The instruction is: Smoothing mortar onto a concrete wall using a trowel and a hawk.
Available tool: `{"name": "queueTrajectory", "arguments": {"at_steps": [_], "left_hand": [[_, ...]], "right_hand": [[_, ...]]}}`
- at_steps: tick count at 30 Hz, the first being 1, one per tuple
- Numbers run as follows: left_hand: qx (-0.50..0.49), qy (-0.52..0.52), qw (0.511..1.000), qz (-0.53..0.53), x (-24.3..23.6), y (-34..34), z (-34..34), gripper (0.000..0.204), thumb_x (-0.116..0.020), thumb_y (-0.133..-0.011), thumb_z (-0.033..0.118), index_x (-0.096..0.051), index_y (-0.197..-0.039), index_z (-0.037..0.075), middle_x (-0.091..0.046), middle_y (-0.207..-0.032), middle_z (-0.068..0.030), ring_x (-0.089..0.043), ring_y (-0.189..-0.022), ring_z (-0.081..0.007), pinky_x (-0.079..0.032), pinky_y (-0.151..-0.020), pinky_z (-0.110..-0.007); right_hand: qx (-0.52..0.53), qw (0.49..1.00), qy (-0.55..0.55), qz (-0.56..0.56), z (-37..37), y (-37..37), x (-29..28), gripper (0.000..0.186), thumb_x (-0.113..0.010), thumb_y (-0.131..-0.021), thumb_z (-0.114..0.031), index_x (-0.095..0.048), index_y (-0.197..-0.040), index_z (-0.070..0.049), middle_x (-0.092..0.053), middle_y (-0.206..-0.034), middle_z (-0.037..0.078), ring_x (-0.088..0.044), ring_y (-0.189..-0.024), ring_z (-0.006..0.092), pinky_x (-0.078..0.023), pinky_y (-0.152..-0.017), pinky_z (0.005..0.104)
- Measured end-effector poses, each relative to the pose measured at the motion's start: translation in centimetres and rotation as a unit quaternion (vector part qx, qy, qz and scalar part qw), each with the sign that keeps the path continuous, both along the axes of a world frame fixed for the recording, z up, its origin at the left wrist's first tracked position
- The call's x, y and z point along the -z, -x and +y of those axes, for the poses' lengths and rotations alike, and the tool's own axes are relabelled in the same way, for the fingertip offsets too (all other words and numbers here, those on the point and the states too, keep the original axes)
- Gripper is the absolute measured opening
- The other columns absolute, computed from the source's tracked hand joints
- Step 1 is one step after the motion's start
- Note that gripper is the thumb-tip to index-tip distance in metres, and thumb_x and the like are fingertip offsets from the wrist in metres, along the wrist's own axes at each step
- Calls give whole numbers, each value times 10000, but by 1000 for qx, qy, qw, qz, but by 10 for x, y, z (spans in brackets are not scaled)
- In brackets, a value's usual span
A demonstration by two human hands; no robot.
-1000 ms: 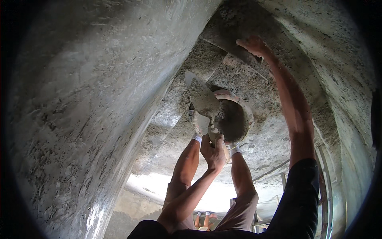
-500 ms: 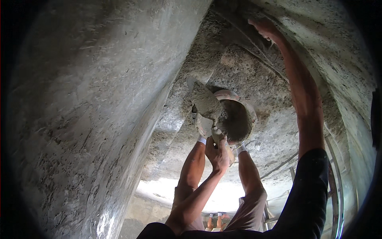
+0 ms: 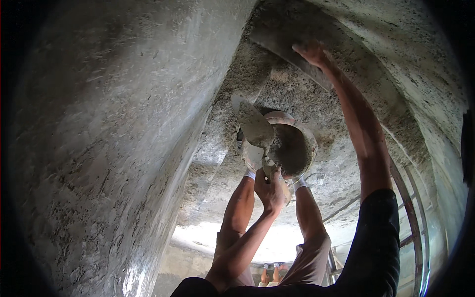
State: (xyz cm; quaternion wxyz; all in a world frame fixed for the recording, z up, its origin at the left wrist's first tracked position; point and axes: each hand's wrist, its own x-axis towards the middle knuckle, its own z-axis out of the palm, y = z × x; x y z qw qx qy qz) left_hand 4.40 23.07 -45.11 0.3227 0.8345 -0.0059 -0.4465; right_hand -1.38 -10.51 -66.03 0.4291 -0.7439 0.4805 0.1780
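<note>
My left hand point(image 3: 270, 190) is closed round the handle of a pointed trowel point(image 3: 255, 123) with grey mortar on its blade. The trowel lies over the left side of a round bucket point(image 3: 313, 143), and dark grey mortar shows inside that. Further off, my right hand point(image 3: 312, 53) grips a long, flat plastering float point(image 3: 284, 50) laid against the rough grey surface. Its straight edge runs slantwise from far left to near right; the handle is hidden under my fingers.
A tall grey plastered wall point(image 3: 114, 123) fills the left side, and a rough curved wall point(image 3: 418, 74) rises on the right. My legs stand just behind the bucket. Metal rails point(image 3: 415, 237) are at lower right. Small legs in white socks point(image 3: 270, 267) show at the bottom.
My right hand and the float have moved left and a little nearer across the rough surface. My left hand with the trowel has stayed nearly still by the bucket.
</note>
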Motion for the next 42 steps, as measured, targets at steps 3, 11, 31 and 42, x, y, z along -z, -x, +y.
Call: {"name": "queueTrajectory", "arguments": {"at_steps": [3,11,31,42], "left_hand": [[-14,14,998,58,7,25,-1,256,-548,-815,203,-505,-967,1,-507,-874,-89,-518,-716,-149,-532,-530,-282],[-2,-20,1000,1,9,11,9,239,-585,-813,215,-542,-857,-16,-566,-802,-134,-563,-733,-256,-432,-675,-353],[-10,-36,999,23,5,6,-3,256,-585,-814,228,-554,-857,-22,-578,-805,-138,-553,-737,-236,-424,-694,-346],[-27,-40,996,73,8,18,-14,274,-580,-812,237,-553,-876,-28,-564,-752,-105,-528,-681,-173,-425,-638,-317]], "right_hand": [[-22,988,140,53,-50,36,63,642,-418,-826,-596,-590,-1020,-10,-590,-976,205,-563,-958,348,-451,-825,472],[167,984,-65,19,-44,41,-24,435,-436,-888,-452,-618,-1042,-88,-521,-582,40,-535,-553,196,-467,-550,366],[139,987,-9,-81,-27,56,-34,454,-459,-879,-471,-644,-882,-56,-423,-499,3,-458,-448,136,-410,-468,364],[-50,994,100,3,12,90,21,443,-514,-837,-476,-647,-714,-72,-505,-513,58,-520,-488,177,-440,-479,348]]}}
